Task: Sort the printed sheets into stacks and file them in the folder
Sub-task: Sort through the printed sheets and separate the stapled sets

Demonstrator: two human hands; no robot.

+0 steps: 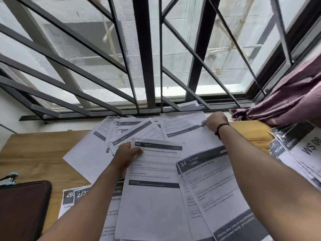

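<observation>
Sorting in progress: printed sheets loose on the wooden worktop (34, 153), folder not yet in use.

The left hand (127, 156) pinches the sheet headed 3703 (152, 180) at its upper left corner, thumb on top. The right hand (215, 123) reaches far forward and pinches the edge of a sheet by the window (184, 126), fingers curled. For a clean step, each sheet should be lifted singly by a corner, its header read, then laid square on a matching stack. The unsorted spread (132, 131) lies between and beyond the hands; a stack marked WS 08 (304, 150) sits right of the right forearm. The dark folder (22, 209) rests at the near left, outside the left arm.
</observation>
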